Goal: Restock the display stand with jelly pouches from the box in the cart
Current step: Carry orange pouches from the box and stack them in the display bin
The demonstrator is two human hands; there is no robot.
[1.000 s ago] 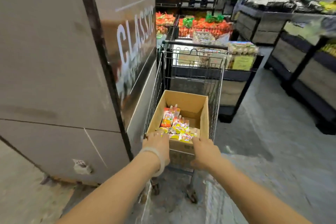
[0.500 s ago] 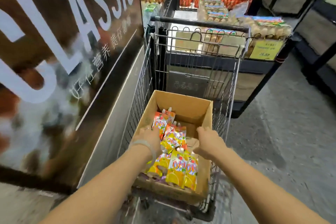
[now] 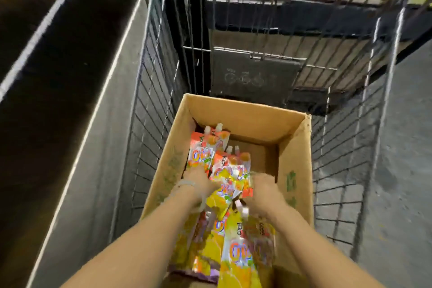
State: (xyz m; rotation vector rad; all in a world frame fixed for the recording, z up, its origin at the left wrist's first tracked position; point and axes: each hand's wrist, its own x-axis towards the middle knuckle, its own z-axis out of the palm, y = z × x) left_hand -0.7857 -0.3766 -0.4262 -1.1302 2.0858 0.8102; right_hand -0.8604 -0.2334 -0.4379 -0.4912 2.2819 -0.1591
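An open cardboard box (image 3: 295, 166) sits in the wire shopping cart (image 3: 152, 100). It holds several jelly pouches: orange-red ones (image 3: 201, 152) with white spouts at the far left, and yellow ones (image 3: 240, 257) nearest me. Both my hands are down inside the box. My left hand (image 3: 198, 183), with a pale band on its wrist, lies against the left side of a middle bunch of pouches (image 3: 231, 173). My right hand (image 3: 263, 190) lies against the bunch's right side. The fingers of both hands are hidden behind the pouches and blurred.
A tall dark panel with a grey base (image 3: 70, 100) stands close along the cart's left side. Beyond the cart's far wire end is a dark-edged display stand (image 3: 304, 21). Grey floor (image 3: 409, 159) lies to the right.
The view has dropped and closed in on the box. Both hands left the box's near rim and went down among the pouches, one on either side of the middle bunch.
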